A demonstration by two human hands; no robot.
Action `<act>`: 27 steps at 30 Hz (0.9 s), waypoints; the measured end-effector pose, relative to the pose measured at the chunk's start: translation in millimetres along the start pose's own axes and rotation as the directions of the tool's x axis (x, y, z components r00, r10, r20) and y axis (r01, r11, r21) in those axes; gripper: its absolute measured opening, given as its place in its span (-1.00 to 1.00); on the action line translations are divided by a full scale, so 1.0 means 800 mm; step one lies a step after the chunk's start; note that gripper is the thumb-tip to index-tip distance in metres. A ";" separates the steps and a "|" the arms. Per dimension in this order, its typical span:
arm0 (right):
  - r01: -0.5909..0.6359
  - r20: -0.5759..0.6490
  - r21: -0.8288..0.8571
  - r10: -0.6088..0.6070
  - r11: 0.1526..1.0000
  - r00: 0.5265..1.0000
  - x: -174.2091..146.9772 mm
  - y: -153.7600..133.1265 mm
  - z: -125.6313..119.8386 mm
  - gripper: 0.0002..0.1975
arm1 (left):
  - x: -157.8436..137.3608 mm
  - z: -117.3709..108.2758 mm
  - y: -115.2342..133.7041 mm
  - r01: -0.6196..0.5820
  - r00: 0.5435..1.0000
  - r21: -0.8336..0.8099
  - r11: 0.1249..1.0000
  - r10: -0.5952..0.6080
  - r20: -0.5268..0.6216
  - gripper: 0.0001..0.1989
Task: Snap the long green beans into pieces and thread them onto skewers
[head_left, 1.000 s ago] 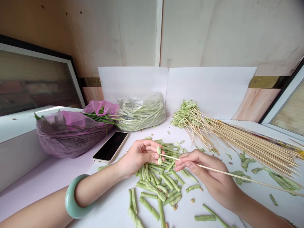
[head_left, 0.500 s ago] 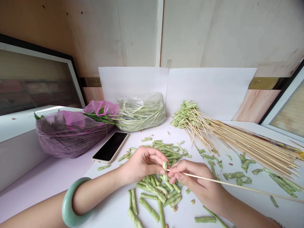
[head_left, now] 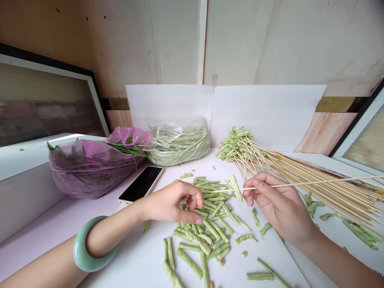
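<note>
My right hand [head_left: 274, 200] pinches a thin wooden skewer [head_left: 318, 182], which points left with its tip over the pile. One piece of green bean [head_left: 236, 188] is threaded crosswise on the skewer, a little left of my right fingertips. My left hand [head_left: 180, 202] hovers over the heap of cut green bean pieces [head_left: 210, 228], its thumb and fingers apart and nothing between them. A jade-green bangle [head_left: 80, 245] circles the left wrist.
Skewers loaded with bean pieces [head_left: 235, 144] lie stacked at the back right. Behind the left hand are a phone [head_left: 141, 184], a purple plastic bag of greens [head_left: 93, 168] and a clear bag of long beans [head_left: 180, 144]. Scraps [head_left: 360, 232] litter the right side.
The bean piece is now on the skewer, held by the skewer alone. My left hand has let go of it and opened. My right hand has moved right and up with the skewer.
</note>
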State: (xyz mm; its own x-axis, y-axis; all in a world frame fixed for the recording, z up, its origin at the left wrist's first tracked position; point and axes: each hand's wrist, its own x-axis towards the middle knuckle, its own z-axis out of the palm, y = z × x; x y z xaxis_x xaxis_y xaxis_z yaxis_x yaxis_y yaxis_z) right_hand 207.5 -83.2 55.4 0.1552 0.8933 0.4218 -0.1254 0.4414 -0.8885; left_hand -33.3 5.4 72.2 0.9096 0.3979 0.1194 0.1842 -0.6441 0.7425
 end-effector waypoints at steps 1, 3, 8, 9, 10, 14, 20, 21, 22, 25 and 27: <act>0.005 -0.012 0.006 -0.005 1.000 1.000 0.001 0.000 -0.001 -0.82 | 0.000 0.000 -0.001 -0.013 0.998 0.022 1.000 0.012 0.057 -0.77; 0.010 -0.034 0.013 -0.010 1.000 0.999 0.002 0.001 -0.003 -0.82 | 0.000 0.004 -0.004 -0.065 0.983 0.044 0.997 0.056 0.176 -0.80; 0.003 -0.041 -0.011 -0.003 1.000 0.999 0.003 0.004 -0.003 -0.81 | 0.001 0.017 -0.009 -0.219 0.941 0.150 0.964 0.168 0.294 -0.87; 0.002 -0.040 -0.020 -0.002 1.000 0.999 0.003 0.004 -0.002 -0.80 | 0.001 0.018 -0.009 -0.231 0.939 0.168 0.958 0.175 0.295 -0.90; -0.001 -0.040 -0.028 0.000 1.000 0.999 0.003 0.005 -0.001 -0.80 | 0.001 0.019 -0.007 -0.237 0.938 0.172 0.956 0.179 0.295 -0.92; -0.008 -0.043 -0.038 0.006 0.999 0.999 0.001 0.005 0.000 -0.79 | 0.001 0.015 0.000 -0.215 0.950 0.075 0.974 0.191 0.249 -0.95; 0.058 -0.056 -0.004 -0.058 0.998 0.997 -0.002 0.004 -0.003 -0.81 | 0.009 0.015 -0.013 -0.007 0.984 -0.436 0.900 -0.072 -0.166 -0.85; 0.068 -0.046 -0.005 -0.068 0.998 0.997 -0.002 0.004 -0.003 -0.81 | 0.011 0.017 -0.018 -0.014 0.969 -0.526 0.851 -0.118 -0.217 -0.81; 0.078 -0.030 -0.009 -0.078 0.997 0.996 -0.002 0.005 -0.003 -0.81 | 0.013 0.019 -0.021 -0.024 0.955 -0.593 0.805 -0.157 -0.251 -0.77; 0.091 0.027 -0.043 -0.090 0.995 0.996 -0.005 0.006 0.001 -0.81 | 0.016 0.024 -0.028 -0.032 0.931 -0.696 0.717 -0.233 -0.283 -0.69; 0.098 0.054 -0.076 -0.094 0.992 0.994 -0.007 0.006 0.004 -0.81 | 0.017 0.025 -0.029 -0.034 0.925 -0.727 0.686 -0.253 -0.282 -0.68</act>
State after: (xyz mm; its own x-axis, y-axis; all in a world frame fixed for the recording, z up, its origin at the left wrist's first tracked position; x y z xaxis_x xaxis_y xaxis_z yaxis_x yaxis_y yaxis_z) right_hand 202.8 -85.8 49.1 0.1129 0.8513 0.5124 -0.0345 0.5187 -0.8542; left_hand -17.6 12.6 43.5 0.6902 0.7154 0.1088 -0.1751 0.0192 0.9844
